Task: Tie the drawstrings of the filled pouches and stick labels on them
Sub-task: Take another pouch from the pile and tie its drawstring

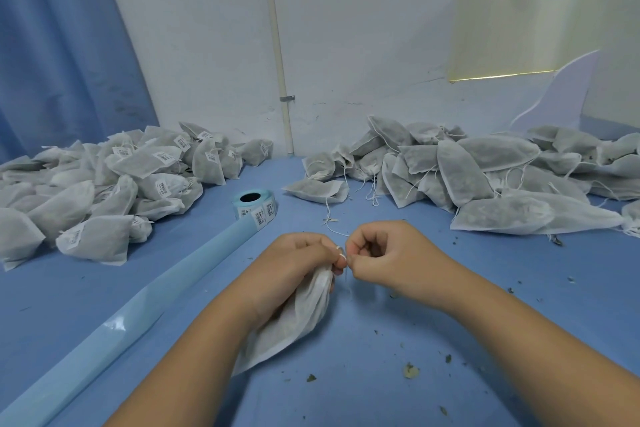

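My left hand grips the gathered neck of a white filled pouch, whose body hangs down onto the blue table under my wrist. Its white drawstring is looped round my left fingertip. My right hand is curled beside it and pinches the string's end, knuckles almost touching the left hand. A roll of barcode labels stands behind my hands, and its empty pale blue backing strip trails toward the lower left.
Labelled pouches are heaped at the left. Unlabelled pouches with loose strings are piled at the right against the white wall. Dried herb crumbs dot the blue tabletop. A blue curtain hangs at far left.
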Tool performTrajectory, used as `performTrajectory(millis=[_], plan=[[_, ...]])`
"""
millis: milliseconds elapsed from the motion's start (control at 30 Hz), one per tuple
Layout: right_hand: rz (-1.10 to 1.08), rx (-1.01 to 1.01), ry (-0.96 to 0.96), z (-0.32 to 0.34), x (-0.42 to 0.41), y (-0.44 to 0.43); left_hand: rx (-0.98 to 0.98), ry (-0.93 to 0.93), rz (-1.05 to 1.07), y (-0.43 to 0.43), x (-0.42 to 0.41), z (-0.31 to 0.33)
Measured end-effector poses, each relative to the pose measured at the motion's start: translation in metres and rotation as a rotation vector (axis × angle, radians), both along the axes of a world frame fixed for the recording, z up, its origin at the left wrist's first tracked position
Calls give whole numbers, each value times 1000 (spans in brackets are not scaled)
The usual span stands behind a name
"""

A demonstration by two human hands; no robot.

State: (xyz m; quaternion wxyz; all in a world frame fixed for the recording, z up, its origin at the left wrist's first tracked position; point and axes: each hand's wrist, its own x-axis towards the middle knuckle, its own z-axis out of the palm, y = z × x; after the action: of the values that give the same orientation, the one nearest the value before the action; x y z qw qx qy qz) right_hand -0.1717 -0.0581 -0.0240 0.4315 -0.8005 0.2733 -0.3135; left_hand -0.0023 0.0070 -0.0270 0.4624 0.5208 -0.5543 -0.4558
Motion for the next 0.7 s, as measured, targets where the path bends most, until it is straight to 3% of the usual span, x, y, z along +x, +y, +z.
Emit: performTrajectory(millis=[333, 533, 700], plan=[[53, 15, 7, -7, 0, -6, -74, -141, 109, 0, -4, 0], [50, 30, 11, -10, 0, -10, -215, -308, 162, 2, -7, 2], [45, 35, 4, -9, -1, -9, -243, -315, 185, 2, -13, 1]])
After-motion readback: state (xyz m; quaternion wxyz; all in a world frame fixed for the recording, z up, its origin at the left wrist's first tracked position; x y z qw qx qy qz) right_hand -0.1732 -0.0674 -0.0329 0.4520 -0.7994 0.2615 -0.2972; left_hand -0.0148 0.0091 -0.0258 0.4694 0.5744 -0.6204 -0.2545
